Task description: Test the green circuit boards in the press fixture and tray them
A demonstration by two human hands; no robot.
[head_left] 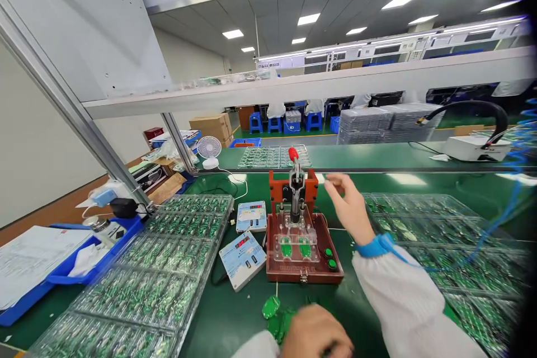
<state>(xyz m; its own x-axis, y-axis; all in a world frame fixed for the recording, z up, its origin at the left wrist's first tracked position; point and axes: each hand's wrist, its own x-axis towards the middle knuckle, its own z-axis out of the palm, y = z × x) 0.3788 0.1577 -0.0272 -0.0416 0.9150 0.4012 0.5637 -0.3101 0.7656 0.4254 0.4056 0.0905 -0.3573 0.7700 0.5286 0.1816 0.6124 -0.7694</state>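
A test fixture [293, 268] with a brown base, an orange-red frame and a red-knobbed toggle clamp [293, 155] stands in front of me. Two green circuit boards [304, 246] lie in its clear holder. Just right of the frame is my right hand [349, 207], thumb and fingers apart, nothing visible in it, a blue strap [380, 246] around its wrist. At the bottom edge, my left hand [314, 335] is motion-blurred beside a small pile of loose green boards [271, 307]. Its fingers are smeared, so whether it holds anything is unclear.
Clear trays of boards flank the fixture, a left tray [168, 257] and a right tray [419, 224]. Two counter boxes [243, 260] with red digits sit left of it. Behind are another tray [272, 157], a small fan [209, 148] and an overhead shelf [293, 85].
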